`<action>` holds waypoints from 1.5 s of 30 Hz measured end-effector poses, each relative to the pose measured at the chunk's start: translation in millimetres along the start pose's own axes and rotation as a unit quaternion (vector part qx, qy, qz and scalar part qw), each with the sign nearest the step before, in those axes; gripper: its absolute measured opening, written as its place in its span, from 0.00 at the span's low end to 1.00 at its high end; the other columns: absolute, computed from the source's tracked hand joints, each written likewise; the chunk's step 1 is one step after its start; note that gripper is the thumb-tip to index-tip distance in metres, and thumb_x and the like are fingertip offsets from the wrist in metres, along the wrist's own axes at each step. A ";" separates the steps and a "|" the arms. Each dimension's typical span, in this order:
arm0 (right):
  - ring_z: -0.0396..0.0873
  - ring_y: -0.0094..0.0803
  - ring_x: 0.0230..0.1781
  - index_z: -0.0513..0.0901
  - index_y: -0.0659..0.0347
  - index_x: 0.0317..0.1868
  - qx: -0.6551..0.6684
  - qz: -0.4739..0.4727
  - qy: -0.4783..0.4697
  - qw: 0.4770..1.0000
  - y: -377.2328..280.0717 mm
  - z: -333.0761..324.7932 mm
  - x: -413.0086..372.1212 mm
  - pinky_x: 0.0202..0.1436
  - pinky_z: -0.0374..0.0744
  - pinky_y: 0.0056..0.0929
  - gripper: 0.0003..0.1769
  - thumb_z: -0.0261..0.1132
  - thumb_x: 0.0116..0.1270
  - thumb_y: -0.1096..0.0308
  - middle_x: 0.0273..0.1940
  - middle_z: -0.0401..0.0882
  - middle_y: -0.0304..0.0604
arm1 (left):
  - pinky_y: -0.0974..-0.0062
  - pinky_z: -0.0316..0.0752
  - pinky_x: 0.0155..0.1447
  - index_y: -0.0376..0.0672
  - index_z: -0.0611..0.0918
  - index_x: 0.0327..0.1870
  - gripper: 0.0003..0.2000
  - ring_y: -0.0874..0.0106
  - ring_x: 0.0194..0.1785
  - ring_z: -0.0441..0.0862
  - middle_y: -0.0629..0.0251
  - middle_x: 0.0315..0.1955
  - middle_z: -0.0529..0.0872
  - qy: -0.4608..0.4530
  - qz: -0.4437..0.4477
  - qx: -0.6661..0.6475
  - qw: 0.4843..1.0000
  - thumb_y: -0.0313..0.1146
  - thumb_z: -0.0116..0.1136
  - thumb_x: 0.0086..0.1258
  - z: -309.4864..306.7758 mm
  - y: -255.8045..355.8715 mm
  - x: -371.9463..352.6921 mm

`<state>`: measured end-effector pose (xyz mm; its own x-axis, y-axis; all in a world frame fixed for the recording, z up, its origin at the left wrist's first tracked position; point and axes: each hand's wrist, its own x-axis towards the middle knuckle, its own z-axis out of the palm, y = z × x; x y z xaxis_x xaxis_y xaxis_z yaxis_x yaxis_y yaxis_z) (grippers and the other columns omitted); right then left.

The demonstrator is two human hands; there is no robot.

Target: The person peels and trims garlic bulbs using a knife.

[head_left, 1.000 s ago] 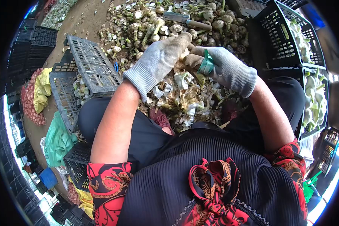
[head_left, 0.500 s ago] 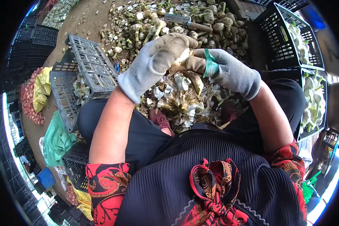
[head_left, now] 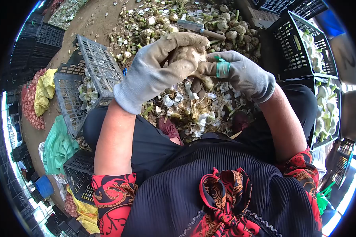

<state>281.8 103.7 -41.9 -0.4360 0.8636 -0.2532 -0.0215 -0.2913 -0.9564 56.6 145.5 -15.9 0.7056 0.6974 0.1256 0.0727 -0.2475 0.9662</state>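
A garlic bulb [head_left: 199, 56] with soil-coloured skin is held up in front of my chest, partly hidden by my fingers. Wrapped round it is my left hand [head_left: 162, 67], in a grey glove with a brown-stained palm. My right hand [head_left: 239, 71], gloved too and with green tape round a finger, pinches at the bulb's near side. The bulb's short stem [head_left: 206, 82] points down towards me. Below lie loose garlic peelings [head_left: 190, 108] between my feet.
Ahead is a heap of untrimmed garlic [head_left: 233, 27], with a wooden-handled blade [head_left: 201, 29] on it. Black crates [head_left: 290, 49] of white garlic bulbs stand at right. A tipped grey crate [head_left: 101, 65] is at left, near a green plastic bag [head_left: 59, 140].
My left hand has turned, and its fingers now spread further round the garlic bulb. My right hand has shifted slightly, still at the bulb. The stem has swung closer under the hands.
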 end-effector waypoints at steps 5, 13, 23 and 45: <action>0.80 0.18 0.45 0.83 0.66 0.54 -0.013 0.015 0.027 0.999 -10.6 1.9 0.5 0.51 0.79 0.22 0.16 0.63 0.73 0.63 0.43 0.85 0.35 | 0.79 0.74 0.61 0.38 0.74 0.65 0.28 0.78 0.57 0.77 0.65 0.56 0.81 -0.011 0.083 0.077 0.993 0.17 0.49 0.59 -2.6 11.7 -9.1; 0.86 0.39 0.36 0.81 0.68 0.50 -0.319 -0.262 0.110 0.904 -11.3 20.1 1.3 0.43 0.82 0.29 0.13 0.64 0.69 0.70 0.37 0.86 0.51 | 0.80 0.80 0.53 0.35 0.70 0.64 0.19 0.78 0.47 0.79 0.58 0.51 0.79 0.089 -0.131 -0.177 0.971 0.28 0.54 0.75 -9.5 -13.1 -12.9; 0.84 0.26 0.42 0.80 0.71 0.56 -0.133 -0.017 0.149 0.980 0.1 7.7 10.9 0.49 0.81 0.24 0.16 0.59 0.73 0.71 0.41 0.87 0.48 | 0.86 0.75 0.49 0.40 0.78 0.57 0.20 0.85 0.41 0.76 0.75 0.41 0.80 0.083 -0.058 -0.161 0.982 0.20 0.59 0.62 5.9 -15.0 -12.3; 0.81 0.50 0.39 0.78 0.57 0.48 -0.502 -0.326 0.209 0.774 3.1 20.0 -7.9 0.40 0.80 0.44 0.16 0.69 0.59 0.68 0.41 0.79 0.48 | 0.59 0.69 0.70 0.34 0.73 0.64 0.26 0.62 0.61 0.77 0.57 0.56 0.81 0.036 -0.075 -0.401 0.912 0.36 0.59 0.66 3.9 -37.7 6.5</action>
<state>267.1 87.8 -40.0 -0.2935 0.8113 0.5057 0.6865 0.5470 -0.4791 61.2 156.8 -52.4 0.6794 0.7329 -0.0356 -0.3954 0.4065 0.8237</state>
